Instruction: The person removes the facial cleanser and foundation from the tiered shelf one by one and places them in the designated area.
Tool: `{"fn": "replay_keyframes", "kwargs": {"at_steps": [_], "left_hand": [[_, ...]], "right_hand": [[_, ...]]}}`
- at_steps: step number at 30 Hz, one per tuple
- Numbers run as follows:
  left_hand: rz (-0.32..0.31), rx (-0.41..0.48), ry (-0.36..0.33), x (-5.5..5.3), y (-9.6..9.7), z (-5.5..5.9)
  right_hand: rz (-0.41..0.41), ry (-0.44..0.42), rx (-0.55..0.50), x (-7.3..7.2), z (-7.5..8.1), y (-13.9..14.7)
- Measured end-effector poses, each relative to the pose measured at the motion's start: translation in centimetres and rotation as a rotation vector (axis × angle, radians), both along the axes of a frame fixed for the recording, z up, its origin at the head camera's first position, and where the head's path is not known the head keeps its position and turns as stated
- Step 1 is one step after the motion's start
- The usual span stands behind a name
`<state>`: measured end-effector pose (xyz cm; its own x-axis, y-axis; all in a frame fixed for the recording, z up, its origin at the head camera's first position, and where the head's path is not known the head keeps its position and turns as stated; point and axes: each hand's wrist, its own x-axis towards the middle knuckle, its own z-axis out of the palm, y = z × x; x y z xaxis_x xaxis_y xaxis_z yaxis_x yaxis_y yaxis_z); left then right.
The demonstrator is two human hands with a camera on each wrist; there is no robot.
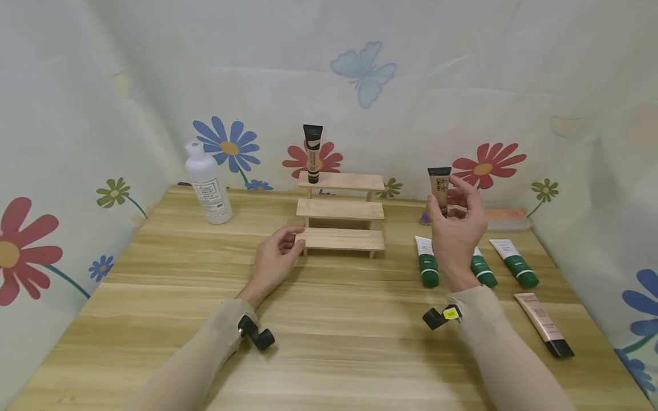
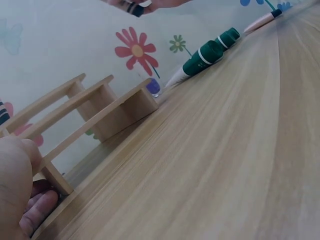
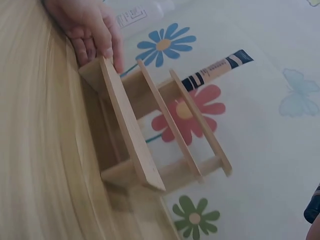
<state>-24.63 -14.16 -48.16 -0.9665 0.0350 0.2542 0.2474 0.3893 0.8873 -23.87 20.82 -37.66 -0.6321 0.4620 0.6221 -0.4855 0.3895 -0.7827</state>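
A three-tier wooden display stand [image 1: 340, 210] stands near the back of the table. At its lowest step's left end, my left hand [image 1: 277, 254] grips the wood, thumb above and fingers curled at the leg, as the right wrist view also shows. My right hand [image 1: 460, 228] pinches a small tan tube with black ends [image 1: 440, 185], held upright in the air right of the stand. On the top step's left end a similar beige and black tube [image 1: 313, 154] stands upright. In the right wrist view the held tube shows only as a dark end [image 3: 313, 207] at the edge.
A white bottle [image 1: 208, 185] stands at the back left. Several white and green tubes lie at the right, one the rightmost tube [image 1: 515, 264]. Nearer lies a pink tube with a black cap [image 1: 544, 325]. A flat, clear-edged box [image 1: 506, 220] lies behind my right hand.
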Motion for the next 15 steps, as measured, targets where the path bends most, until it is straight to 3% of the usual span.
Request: {"fn": "replay_keyframes", "kwargs": {"at_steps": [10,15], "left_hand": [[0.008,-0.003,-0.010,-0.1,0.0,-0.1],[0.011,-0.009,-0.009,0.0,0.1,-0.1]], "right_hand": [[-0.088,-0.044,0.006,3.3,-1.1,5.2],[-0.147,-0.108,0.026,5.1,-1.7,6.7]]}}
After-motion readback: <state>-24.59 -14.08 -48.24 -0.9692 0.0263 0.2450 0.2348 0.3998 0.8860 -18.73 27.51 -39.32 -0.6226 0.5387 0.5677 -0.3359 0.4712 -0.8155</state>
